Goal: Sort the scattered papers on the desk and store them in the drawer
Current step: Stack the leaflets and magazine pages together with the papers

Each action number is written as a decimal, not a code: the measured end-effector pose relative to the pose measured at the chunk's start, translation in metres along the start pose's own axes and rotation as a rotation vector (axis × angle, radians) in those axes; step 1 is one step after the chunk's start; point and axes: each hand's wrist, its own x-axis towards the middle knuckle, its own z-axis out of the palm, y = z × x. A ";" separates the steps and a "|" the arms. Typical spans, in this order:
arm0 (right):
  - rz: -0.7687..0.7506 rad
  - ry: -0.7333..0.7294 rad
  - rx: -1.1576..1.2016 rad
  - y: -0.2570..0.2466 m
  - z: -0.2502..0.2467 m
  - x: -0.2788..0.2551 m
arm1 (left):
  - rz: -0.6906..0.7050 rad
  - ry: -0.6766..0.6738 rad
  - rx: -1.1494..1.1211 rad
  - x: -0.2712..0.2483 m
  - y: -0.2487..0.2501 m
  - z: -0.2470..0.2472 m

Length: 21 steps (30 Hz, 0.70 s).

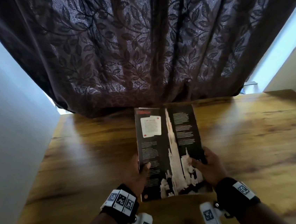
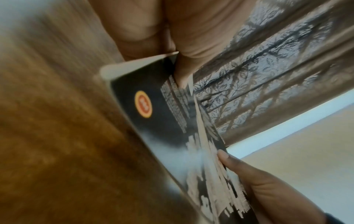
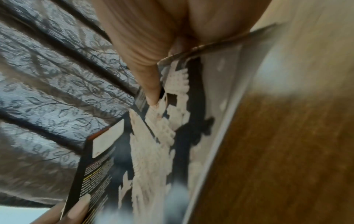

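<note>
Both hands hold one dark booklet (image 1: 169, 151) above the wooden desk (image 1: 255, 137). The left hand (image 1: 138, 171) pinches its left edge, thumb on the page; the right hand (image 1: 208, 165) grips the right edge likewise. White towers fill the spread; its text is too blurred to read. A leaf-patterned curtain (image 1: 137, 49) hangs beyond.
</note>
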 end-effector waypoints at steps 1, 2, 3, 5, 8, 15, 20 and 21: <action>0.026 0.001 -0.042 0.007 0.000 0.004 | -0.051 -0.023 0.010 0.002 -0.007 0.004; 0.044 0.001 -0.079 0.012 0.001 0.007 | -0.094 -0.029 0.002 0.005 -0.016 0.008; 0.065 0.001 -0.111 0.017 0.001 0.011 | -0.136 -0.038 -0.016 0.007 -0.024 0.012; 0.097 -0.001 -0.161 0.025 0.001 0.017 | -0.180 -0.059 -0.006 0.010 -0.035 0.019; 0.129 0.013 -0.234 0.035 -0.004 0.026 | -0.181 -0.019 0.009 0.008 -0.034 0.026; -0.001 0.065 -0.593 0.033 -0.015 0.008 | -0.235 0.270 0.252 -0.021 -0.029 0.017; -0.407 -0.281 -0.681 0.018 0.008 -0.025 | -0.302 0.513 0.224 -0.079 -0.046 0.001; -0.475 -0.404 -0.709 0.016 0.015 -0.033 | -0.331 0.566 0.212 -0.092 -0.051 0.000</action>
